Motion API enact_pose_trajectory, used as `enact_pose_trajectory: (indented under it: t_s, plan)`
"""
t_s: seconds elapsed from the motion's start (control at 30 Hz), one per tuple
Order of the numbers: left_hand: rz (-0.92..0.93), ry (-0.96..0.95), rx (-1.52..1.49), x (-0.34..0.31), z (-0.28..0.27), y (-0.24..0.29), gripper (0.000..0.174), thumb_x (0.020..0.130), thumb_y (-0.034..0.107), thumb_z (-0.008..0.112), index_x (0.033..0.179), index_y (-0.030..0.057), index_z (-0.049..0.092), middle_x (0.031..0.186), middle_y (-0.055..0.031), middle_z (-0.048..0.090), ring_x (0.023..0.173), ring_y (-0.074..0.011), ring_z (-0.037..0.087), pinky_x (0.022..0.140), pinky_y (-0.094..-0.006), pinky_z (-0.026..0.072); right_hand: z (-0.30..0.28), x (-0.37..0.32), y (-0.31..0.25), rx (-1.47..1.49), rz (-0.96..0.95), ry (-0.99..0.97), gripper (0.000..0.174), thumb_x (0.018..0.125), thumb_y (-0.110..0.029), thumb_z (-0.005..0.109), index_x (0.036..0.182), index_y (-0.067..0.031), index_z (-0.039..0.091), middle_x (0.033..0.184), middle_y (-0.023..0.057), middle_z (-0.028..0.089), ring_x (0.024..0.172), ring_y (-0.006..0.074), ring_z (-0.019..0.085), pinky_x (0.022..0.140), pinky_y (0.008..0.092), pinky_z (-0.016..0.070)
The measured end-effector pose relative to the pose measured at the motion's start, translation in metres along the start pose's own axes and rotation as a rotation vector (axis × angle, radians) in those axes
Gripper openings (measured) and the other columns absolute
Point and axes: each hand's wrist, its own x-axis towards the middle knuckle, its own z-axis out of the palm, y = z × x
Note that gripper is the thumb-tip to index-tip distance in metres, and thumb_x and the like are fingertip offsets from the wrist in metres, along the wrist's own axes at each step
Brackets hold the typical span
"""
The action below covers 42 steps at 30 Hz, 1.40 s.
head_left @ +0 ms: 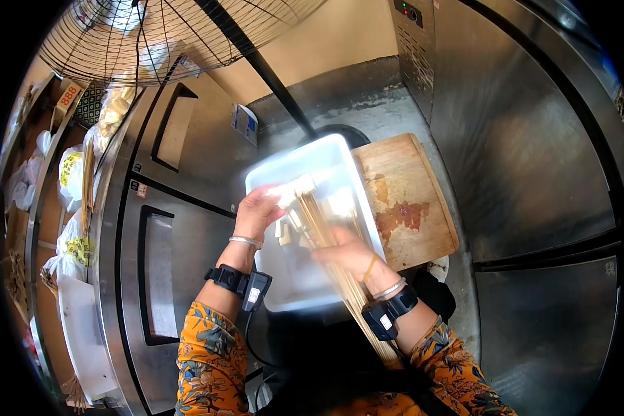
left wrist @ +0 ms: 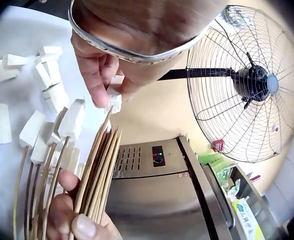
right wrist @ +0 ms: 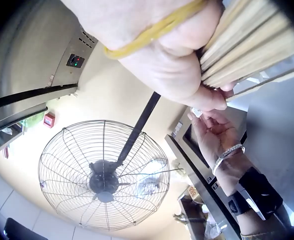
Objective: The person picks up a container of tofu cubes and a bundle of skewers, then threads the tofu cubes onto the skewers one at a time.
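The right hand point(head_left: 347, 253) grips a bundle of wooden skewers point(left wrist: 99, 172), their pointed tips facing the left hand. Between its fingers and thumb the left hand point(head_left: 256, 211) pinches a small white block point(left wrist: 115, 95), just beyond the skewer tips in the left wrist view. Several skewers beside the bundle carry white blocks point(left wrist: 73, 120) on their ends. Below both hands is a white tub point(head_left: 277, 281) with loose white blocks point(left wrist: 1, 123) in it. In the right wrist view the right hand point(right wrist: 172, 65) holds the bundle close to the camera, with the left hand point(right wrist: 217, 140) beyond.
A stained wooden board point(head_left: 423, 201) lies to the right of the tub. A wire fan point(head_left: 180, 35) on a black pole stands beyond. Steel cabinets point(head_left: 180, 263) line the left side, with more steel doors point(head_left: 527, 139) at the right. Shelves with bags point(head_left: 73, 180) are at far left.
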Motion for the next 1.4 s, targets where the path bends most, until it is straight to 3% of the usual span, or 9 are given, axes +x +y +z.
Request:
enact_pose_trajectory:
  t_s: [0.47,0.7,0.83,0.93,0.97,1.07,1.17,1.27,1.4]
  plan:
    - [0.109,-0.034,0.184,-0.022,0.014,-0.005,0.027,0.085,0.006,0.064,0.111,0.0031,0.061,0.079,0.0010,0.061,0.066,-0.0059,0.058,0.062,-0.0185,0.0540,0.001,-0.003,-0.005,0.019,-0.020,0.009,0.038,0.077,0.000,0.064,0.114,-0.0024,0.054,0.091,0.0011,0.058,0.077,0.0094,0.056,0.065,0.0240,0.0479]
    - [0.111,-0.069,0.143,-0.027,0.017,-0.011,0.021,0.085,0.009,0.063,0.105,0.0014,0.063,0.082,-0.0018,0.059,0.075,-0.0118,0.061,0.065,-0.0251,0.0555,-0.001,-0.002,-0.001,0.043,-0.031,0.057,0.036,0.078,-0.001,0.063,0.112,-0.0018,0.054,0.090,0.0022,0.058,0.073,0.0089,0.057,0.061,0.0234,0.0475]
    - [0.111,0.092,0.019,-0.030,0.009,-0.013,0.019,0.091,0.009,0.053,0.109,0.0051,0.058,0.091,-0.0038,0.056,0.069,-0.0124,0.061,0.066,-0.0245,0.0550,0.001,-0.006,-0.007,0.004,-0.043,0.231,0.035,0.078,-0.002,0.061,0.112,-0.0006,0.053,0.084,0.0026,0.058,0.066,0.0090,0.056,0.054,0.0221,0.0469]
    - [-0.001,0.013,0.490,-0.001,-0.029,-0.070,0.013,0.085,0.006,0.056,0.098,0.0057,0.059,0.090,-0.0037,0.057,0.070,-0.0140,0.061,0.063,-0.0272,0.0541,-0.003,-0.007,-0.009,0.155,-0.103,0.143,0.035,0.077,0.000,0.057,0.111,-0.0003,0.052,0.077,0.0026,0.056,0.059,0.0091,0.054,0.049,0.0218,0.0459]
    - [0.047,-0.133,0.598,0.011,-0.043,-0.103,0.012,0.080,0.005,0.058,0.092,0.0058,0.059,0.090,-0.0029,0.056,0.070,-0.0136,0.060,0.062,-0.0276,0.0521,-0.004,-0.006,-0.008,0.106,-0.081,0.174,0.033,0.076,0.002,0.054,0.109,-0.0008,0.052,0.072,0.0022,0.055,0.055,0.0087,0.053,0.047,0.0218,0.0455]
    - [0.207,-0.173,1.094,-0.018,-0.008,-0.095,0.028,0.075,0.011,0.067,0.101,0.0043,0.061,0.093,-0.0099,0.059,0.081,-0.0211,0.059,0.074,-0.0314,0.0497,-0.011,-0.004,-0.007,0.174,-0.043,0.077,0.046,0.075,-0.002,0.057,0.119,-0.0014,0.044,0.087,0.0063,0.055,0.070,0.0124,0.055,0.058,0.0252,0.0478]
    - [0.322,-0.271,1.185,-0.006,-0.003,-0.106,0.037,0.074,0.020,0.069,0.106,0.0046,0.061,0.098,-0.0158,0.059,0.088,-0.0303,0.057,0.080,-0.0371,0.0480,-0.011,-0.006,-0.010,0.201,-0.020,0.069,0.045,0.075,-0.001,0.058,0.118,-0.0021,0.045,0.086,0.0055,0.055,0.070,0.0120,0.056,0.058,0.0244,0.0481]
    - [0.202,-0.305,1.361,-0.008,0.014,-0.092,0.040,0.074,0.027,0.069,0.106,0.0046,0.061,0.099,-0.0175,0.057,0.090,-0.0343,0.057,0.081,-0.0397,0.0472,-0.004,-0.005,-0.011,0.265,-0.084,0.101,0.034,0.074,0.004,0.058,0.108,-0.0030,0.054,0.080,0.0025,0.058,0.062,0.0082,0.056,0.053,0.0214,0.0471]
    - [0.178,-0.360,1.498,-0.008,0.014,-0.096,0.040,0.075,0.032,0.068,0.104,0.0039,0.061,0.100,-0.0182,0.057,0.094,-0.0334,0.057,0.082,-0.0405,0.0469,-0.007,-0.002,-0.009,0.248,-0.090,0.063,0.037,0.074,0.004,0.061,0.110,-0.0029,0.054,0.086,0.0022,0.059,0.068,0.0088,0.057,0.058,0.0216,0.0478]
